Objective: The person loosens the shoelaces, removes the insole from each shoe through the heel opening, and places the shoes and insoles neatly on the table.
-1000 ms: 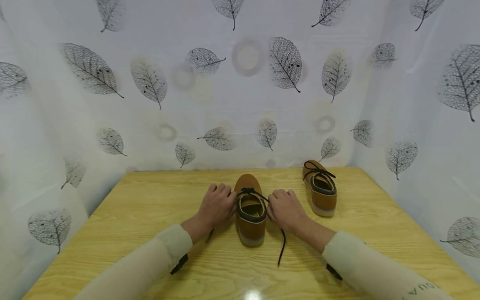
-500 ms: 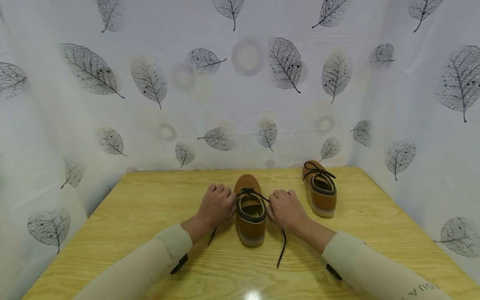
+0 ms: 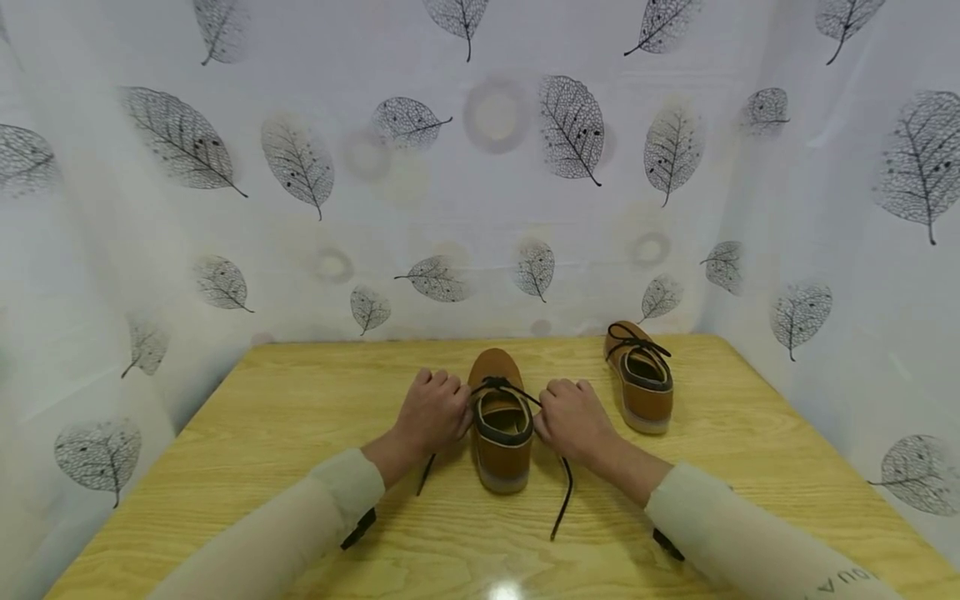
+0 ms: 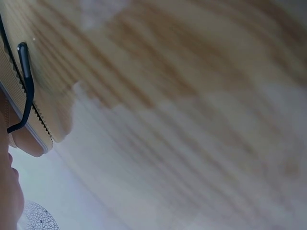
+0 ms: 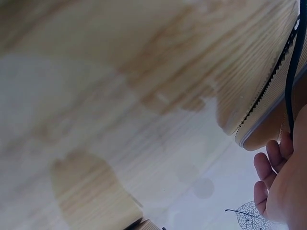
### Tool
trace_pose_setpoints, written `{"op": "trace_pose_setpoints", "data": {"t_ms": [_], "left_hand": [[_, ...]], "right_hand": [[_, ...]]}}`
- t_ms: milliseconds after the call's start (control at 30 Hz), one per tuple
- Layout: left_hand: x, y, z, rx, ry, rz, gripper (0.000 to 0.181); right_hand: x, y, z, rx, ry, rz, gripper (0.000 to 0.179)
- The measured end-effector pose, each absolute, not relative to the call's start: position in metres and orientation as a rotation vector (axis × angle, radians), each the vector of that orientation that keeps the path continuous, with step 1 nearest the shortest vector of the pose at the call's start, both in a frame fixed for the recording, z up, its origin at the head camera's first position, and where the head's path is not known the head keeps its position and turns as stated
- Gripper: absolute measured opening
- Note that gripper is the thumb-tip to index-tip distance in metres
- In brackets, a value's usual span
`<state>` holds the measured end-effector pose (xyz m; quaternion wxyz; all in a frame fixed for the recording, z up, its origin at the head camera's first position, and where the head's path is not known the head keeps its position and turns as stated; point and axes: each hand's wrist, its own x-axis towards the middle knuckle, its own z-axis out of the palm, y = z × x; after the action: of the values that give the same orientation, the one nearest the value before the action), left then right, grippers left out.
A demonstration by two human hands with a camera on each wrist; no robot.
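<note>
A brown lace-up shoe (image 3: 501, 462) stands on the table with its toe pointing away and its heel toward me. Its black shoelace (image 3: 529, 397) is crossed in a knot over the tongue. My left hand (image 3: 432, 410) grips one lace end at the shoe's left side, and a short tail hangs below the fingers. On the other side my right hand (image 3: 573, 417) grips the other end, whose longer tail (image 3: 566, 496) trails onto the wood. In the left wrist view the lace tip (image 4: 23, 50) hangs beside the ridged sole. Curled fingers (image 5: 273, 158) show in the right wrist view.
A second brown shoe (image 3: 647, 387), its black lace tied in a bow, stands farther right and back. The wood-grain table (image 3: 315, 375) ends at a pale curtain (image 3: 480, 208) printed with leaves, which also hangs along both sides.
The hands stay almost in place beside the shoe, with the right one shifted very slightly outward. The hanging lace tails have swung a little. Both shoes are still.
</note>
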<state>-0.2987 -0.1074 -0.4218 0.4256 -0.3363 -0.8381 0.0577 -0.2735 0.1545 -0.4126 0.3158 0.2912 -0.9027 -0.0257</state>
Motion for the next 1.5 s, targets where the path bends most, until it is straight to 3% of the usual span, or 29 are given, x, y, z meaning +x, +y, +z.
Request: {"op": "trace_pose_setpoints", "data": {"t_ms": [700,1000,1500], "left_hand": [[-0.296,-0.106,-0.421,-0.806,-2.166,0.164,0.017],[-0.294,-0.112,-0.425,-0.841,-2.267,0.278,0.035],[-0.295,-0.112,-0.429,-0.926,-2.424,0.338,0.026]], "right_hand": [[-0.274,0.155,-0.414,0.768,-2.393,-0.071,0.034],[-0.269,0.151,-0.412,0.709,-2.725,-0.160,0.036],[-0.267,0.150,-0.412,0.710,-2.876,-0.240,0.033]]}}
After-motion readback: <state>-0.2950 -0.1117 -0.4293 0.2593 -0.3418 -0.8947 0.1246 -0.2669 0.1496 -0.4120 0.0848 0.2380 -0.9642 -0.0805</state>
